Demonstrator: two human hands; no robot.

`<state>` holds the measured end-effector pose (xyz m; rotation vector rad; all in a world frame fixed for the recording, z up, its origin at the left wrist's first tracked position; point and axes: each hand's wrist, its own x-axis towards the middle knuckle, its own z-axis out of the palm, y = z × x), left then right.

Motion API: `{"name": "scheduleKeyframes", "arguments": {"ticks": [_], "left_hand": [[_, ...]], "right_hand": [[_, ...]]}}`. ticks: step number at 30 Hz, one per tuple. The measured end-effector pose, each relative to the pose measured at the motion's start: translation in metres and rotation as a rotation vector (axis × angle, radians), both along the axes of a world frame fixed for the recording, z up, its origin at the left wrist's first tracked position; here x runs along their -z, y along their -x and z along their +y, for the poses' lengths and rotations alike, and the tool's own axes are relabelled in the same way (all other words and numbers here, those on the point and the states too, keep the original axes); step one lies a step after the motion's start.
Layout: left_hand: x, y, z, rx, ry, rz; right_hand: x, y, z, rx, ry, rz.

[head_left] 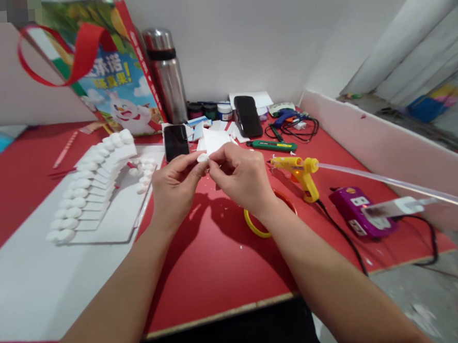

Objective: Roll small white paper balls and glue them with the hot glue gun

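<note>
Both my hands meet above the red table point(219, 265). My left hand point(175, 187) pinches a small white foam piece point(202, 157) between thumb and fingers. My right hand point(240, 177) is closed too, its fingertips pinching the same piece from the right. To the left lies a white foam model point(94, 185) of stepped strips edged with rounded white blobs, resting on a white board point(45, 286). A yellow glue gun point(301, 173) stands to the right of my right hand, a clear glue stick jutting from its back.
A purple power strip point(358, 213) with a white plug sits at the right. A yellow ring point(255, 228) lies under my right wrist. Behind my hands are two dark phones point(175, 141) point(248, 116), a green cutter point(274, 145), paint jars point(210, 110), a steel flask point(167, 74) and a colourful bag point(106, 70).
</note>
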<state>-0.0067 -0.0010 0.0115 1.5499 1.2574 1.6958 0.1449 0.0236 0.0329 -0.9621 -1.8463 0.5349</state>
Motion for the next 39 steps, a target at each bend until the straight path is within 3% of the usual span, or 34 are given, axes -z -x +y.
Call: {"name": "scheduleKeyframes", "arguments": {"ticks": [4,11,16,21,25,29,34,39], "left_hand": [[-0.001,0.003,0.001,0.026,0.027,-0.013],[-0.005,0.006,0.002,0.072,0.07,-0.002],[0.003,0.008,0.01,0.21,0.095,-0.217],[-0.002,0.005,0.012,0.445,0.232,-0.555],[-0.011,0.0,0.006,0.613,0.311,-0.717],[-0.013,-0.002,0.002,0.707,0.324,-0.843],[-0.013,0.001,0.003,0.673,0.341,-0.837],[-0.01,0.004,0.006,0.5,0.349,-0.733]], "right_hand": [[0.002,-0.002,0.002,0.033,-0.176,-0.168],[0.002,-0.002,0.003,0.042,-0.233,-0.325],[-0.004,0.0,-0.006,0.052,-0.314,-0.463],[-0.012,-0.003,-0.011,-0.048,-0.272,-0.118],[-0.016,-0.006,-0.007,0.005,-0.156,0.209],[-0.018,-0.005,-0.005,0.002,-0.058,0.319],[-0.016,-0.004,-0.005,-0.062,-0.023,0.331],[-0.01,-0.005,-0.001,-0.141,0.029,0.215]]}}
